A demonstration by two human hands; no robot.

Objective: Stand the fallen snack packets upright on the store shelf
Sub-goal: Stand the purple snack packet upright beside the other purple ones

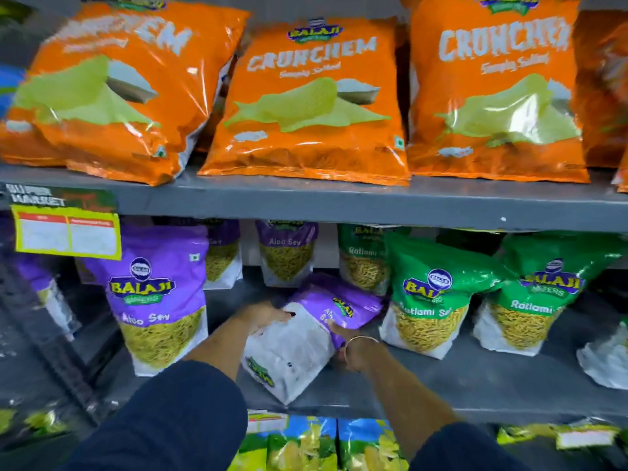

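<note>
A purple and white Aloo Sev packet (pixel 302 338) lies tilted on its back on the grey middle shelf (pixel 475 379), its purple top pointing away to the right. My left hand (pixel 268 317) grips its left edge. My right hand (pixel 346 348), with a thin bangle at the wrist, grips its right side. Another purple Aloo Sev packet (pixel 159 297) stands upright just to the left. Two smaller purple packets (pixel 289 253) stand further back.
Green Ratlami Sev packets (pixel 428 297) stand upright to the right; another (pixel 530 294) stands beyond. Orange Crunchem chip bags (pixel 309 103) lean on the shelf above. A yellow price tag (pixel 68 232) hangs at the left. More packets (pixel 323 443) fill the shelf below.
</note>
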